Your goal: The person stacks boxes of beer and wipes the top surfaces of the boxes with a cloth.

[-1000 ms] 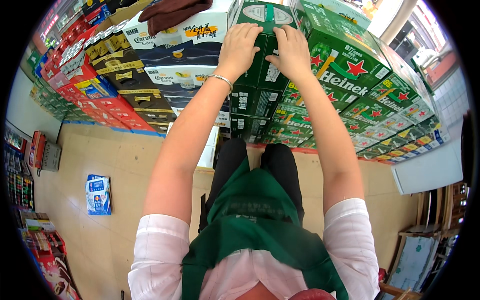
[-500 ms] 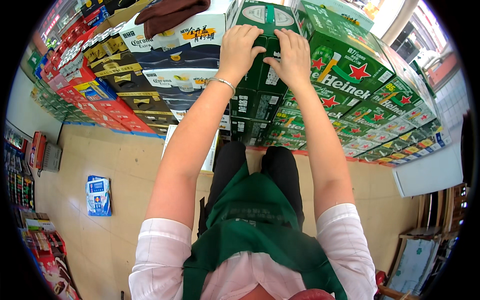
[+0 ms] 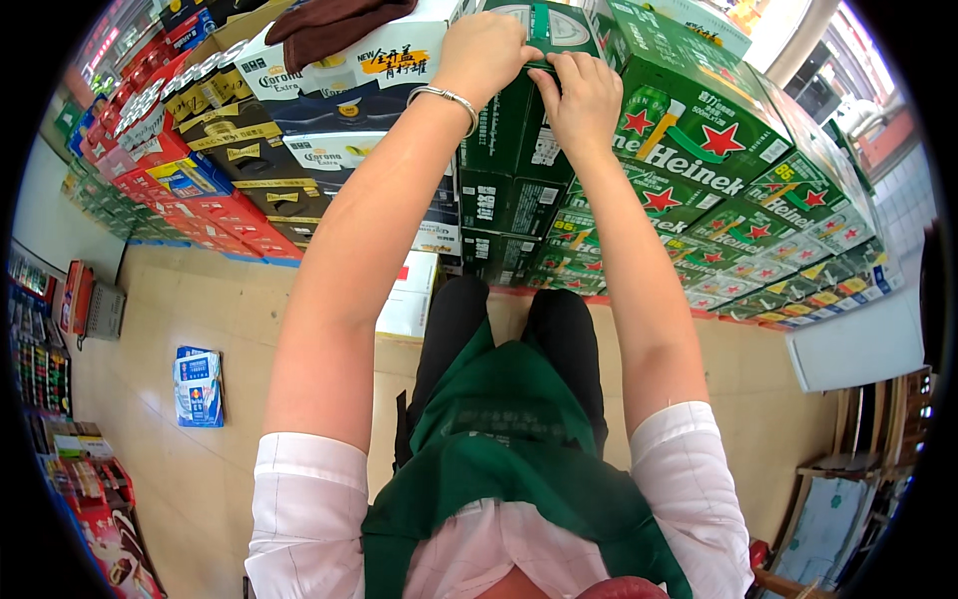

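Observation:
A green beer carton (image 3: 507, 150) tops the stack in front of me, with a strip of green tape (image 3: 540, 28) along its upper face. My left hand (image 3: 486, 52), with a silver bangle on the wrist, is closed at the carton's top front edge, thumb and fingertips together. Close beside it, my right hand (image 3: 587, 98) has its fingers bent at that same edge and the thumb drawn near them. Both sets of fingertips nearly meet by the tape's lower end. Whatever is pinched there is too small to make out.
White-and-navy beer cartons (image 3: 349, 95) stand left of the stack, a brown cloth (image 3: 339, 28) on top. More green cartons (image 3: 689, 130) rise at right. A white box (image 3: 407, 299) sits by my leg. Blue-and-white packaging (image 3: 198, 387) lies on the tiled floor (image 3: 269, 329).
My left hand has moved up and over, its fingers going from spread on the carton to closed at the edge. My right hand's fingers have drawn in, with the thumb nearer them.

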`<state>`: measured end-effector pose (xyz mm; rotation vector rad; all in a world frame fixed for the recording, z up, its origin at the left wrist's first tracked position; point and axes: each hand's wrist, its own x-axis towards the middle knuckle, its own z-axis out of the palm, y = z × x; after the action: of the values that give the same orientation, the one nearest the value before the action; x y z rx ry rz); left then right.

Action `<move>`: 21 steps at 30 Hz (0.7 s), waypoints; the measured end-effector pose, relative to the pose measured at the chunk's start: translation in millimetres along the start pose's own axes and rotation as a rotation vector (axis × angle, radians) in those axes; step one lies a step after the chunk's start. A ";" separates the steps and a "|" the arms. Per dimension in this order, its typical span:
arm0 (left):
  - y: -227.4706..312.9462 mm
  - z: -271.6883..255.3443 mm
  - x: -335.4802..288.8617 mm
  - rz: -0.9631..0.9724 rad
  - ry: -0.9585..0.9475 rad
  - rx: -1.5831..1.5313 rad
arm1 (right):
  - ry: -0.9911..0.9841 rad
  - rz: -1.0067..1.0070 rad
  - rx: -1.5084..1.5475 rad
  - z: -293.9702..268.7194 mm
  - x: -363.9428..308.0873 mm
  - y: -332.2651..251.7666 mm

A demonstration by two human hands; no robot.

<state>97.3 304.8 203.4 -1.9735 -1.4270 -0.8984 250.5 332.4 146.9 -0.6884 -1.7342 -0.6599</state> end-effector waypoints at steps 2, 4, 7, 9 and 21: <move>3.6 -2.6 4.9 -0.026 -0.031 -0.007 | 0.005 0.013 0.002 1.0 1.2 0.7; -1.8 -4.4 8.9 -0.032 -0.096 -0.011 | 0.017 0.054 0.003 2.6 3.0 -3.3; -7.8 -10.9 15.9 -0.028 -0.256 -0.011 | -0.027 0.080 -0.038 -1.0 8.8 -5.1; -9.4 -16.4 20.7 -0.045 -0.439 -0.059 | -0.055 0.073 -0.037 -2.2 8.0 -3.1; 3.7 -5.3 -13.1 -0.034 -0.056 -0.062 | 0.064 -0.038 0.052 6.0 -7.4 5.4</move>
<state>96.9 291.9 196.4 -2.0404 -1.4842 -0.9189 252.4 339.5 138.8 -0.5940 -1.7031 -0.6535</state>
